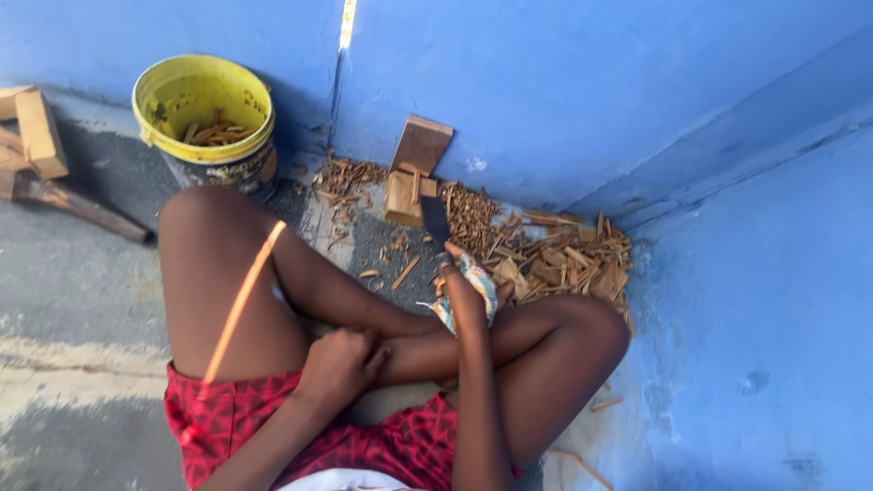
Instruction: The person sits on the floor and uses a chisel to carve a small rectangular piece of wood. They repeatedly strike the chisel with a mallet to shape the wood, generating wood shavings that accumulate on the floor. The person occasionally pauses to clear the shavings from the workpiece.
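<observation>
One hand, your right (466, 289), grips the cleaver (435, 223) (cloth-wrapped handle); left hand (341, 364) rests fisted, empty; strike the wood block (409, 195) squarely.

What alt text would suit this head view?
Seated cross-legged on a concrete floor, a person's right hand holds a cloth-wrapped blade over a wood block amid a pile of wood splinters; the left hand rests on a leg, near a yellow bucket.

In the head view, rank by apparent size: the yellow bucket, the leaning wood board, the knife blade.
1. Yellow bucket
2. Leaning wood board
3. Knife blade, held in the right hand; it lies nearer the camera, so real size is unsure.
</observation>
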